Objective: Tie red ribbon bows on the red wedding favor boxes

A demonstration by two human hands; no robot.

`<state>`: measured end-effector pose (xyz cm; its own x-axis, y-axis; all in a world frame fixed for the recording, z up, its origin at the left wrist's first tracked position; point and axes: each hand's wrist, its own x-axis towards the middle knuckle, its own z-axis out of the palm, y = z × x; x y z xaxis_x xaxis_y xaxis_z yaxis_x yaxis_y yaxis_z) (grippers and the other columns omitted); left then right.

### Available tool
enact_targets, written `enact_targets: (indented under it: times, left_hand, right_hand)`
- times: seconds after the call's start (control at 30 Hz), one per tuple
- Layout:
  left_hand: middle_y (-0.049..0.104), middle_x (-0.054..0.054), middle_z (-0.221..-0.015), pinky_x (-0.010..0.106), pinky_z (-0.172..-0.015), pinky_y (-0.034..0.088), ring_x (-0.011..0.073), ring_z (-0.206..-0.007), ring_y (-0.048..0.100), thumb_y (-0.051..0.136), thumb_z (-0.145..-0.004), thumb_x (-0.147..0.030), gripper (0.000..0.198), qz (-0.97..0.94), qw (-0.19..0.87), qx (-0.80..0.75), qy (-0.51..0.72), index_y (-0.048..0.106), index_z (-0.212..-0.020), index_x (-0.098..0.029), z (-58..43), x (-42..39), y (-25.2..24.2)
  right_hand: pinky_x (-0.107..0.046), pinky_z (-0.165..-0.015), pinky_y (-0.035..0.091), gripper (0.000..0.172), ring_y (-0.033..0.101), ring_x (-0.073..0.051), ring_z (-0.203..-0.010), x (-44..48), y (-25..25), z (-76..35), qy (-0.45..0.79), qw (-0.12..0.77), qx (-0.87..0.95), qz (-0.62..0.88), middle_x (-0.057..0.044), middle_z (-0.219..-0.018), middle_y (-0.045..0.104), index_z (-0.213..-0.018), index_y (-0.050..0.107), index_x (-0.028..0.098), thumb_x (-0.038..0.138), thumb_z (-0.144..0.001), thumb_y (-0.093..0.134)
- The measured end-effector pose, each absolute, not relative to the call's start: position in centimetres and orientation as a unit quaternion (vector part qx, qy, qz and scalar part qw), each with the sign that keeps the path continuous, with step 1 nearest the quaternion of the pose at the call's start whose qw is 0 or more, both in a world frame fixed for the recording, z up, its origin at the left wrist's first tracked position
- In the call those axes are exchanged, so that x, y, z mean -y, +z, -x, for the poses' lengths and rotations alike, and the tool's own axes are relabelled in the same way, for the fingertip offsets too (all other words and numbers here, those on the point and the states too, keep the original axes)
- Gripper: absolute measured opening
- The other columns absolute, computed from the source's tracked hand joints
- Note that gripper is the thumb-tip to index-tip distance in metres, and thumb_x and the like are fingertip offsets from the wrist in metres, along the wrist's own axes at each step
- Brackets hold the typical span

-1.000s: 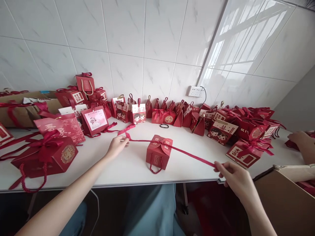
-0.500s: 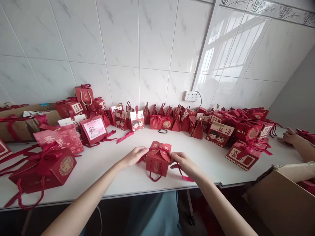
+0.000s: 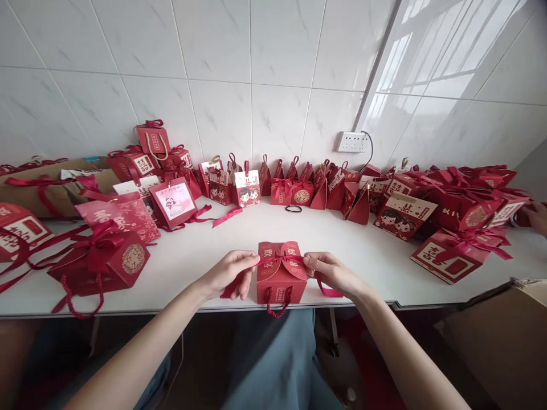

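A red gift box (image 3: 281, 283) with gold characters and a twisted red cord handle (image 3: 280, 307) sits at the front edge of the white table. Across its closed petal-shaped lid runs a red ribbon (image 3: 282, 260), drawn out to both sides. My left hand (image 3: 234, 272) pinches one side of the ribbon just left of the box. On the right, my right hand (image 3: 331, 270) grips the other side, and a loose tail of ribbon hangs below its fingers. Both hands are close beside the lid.
Red gift boxes with ribbons stand along the back, such as a couple-print box (image 3: 248, 188). More pile up at left and right. A black ring (image 3: 293, 209) lies mid-table. A power strip (image 3: 354, 142) is on the wall. Another person's hand (image 3: 537, 217) shows at far right, above a cardboard carton (image 3: 504, 336).
The view has tilted down and shifted a little left. The ribbon lies straighter and tighter across the lid between my hands, and the box now faces me more squarely.
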<state>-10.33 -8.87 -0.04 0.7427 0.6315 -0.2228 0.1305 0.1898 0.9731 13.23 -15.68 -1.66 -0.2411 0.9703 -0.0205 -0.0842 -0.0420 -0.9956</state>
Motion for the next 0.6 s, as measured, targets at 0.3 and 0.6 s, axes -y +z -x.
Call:
enact_targets:
  times: [0.3, 0.6]
  left_hand:
    - [0.058, -0.002, -0.045, 0.016, -0.031, 0.036, 0.008, -0.033, 0.05, 0.062, -0.077, -0.049, 0.039, -0.615, 0.705, -0.26, 0.24, 0.047, -0.062, -0.016, 10.8, 8.8, -2.7]
    - [0.059, 0.001, -0.057, 0.02, -0.042, 0.044, 0.011, -0.049, 0.057, 0.06, -0.078, -0.048, 0.038, -0.639, 0.693, -0.267, 0.199, 0.049, -0.062, -0.015, 11.1, 9.3, -1.7]
  right_hand:
    - [-0.025, -0.061, 0.032, 0.036, 0.038, -0.01, -0.059, 16.0, -3.7, -14.0, 0.589, 0.491, 0.522, 0.374, 0.004, -0.061, 0.043, -0.057, 0.049, 0.017, 0.041, -0.082, 0.061]
    - [-0.026, -0.056, 0.034, 0.037, 0.045, -0.012, -0.06, 17.6, -1.9, -15.2, 0.509, 0.404, 0.602, 0.464, -0.002, -0.069, 0.054, -0.069, 0.062, 0.016, 0.049, -0.085, 0.056]
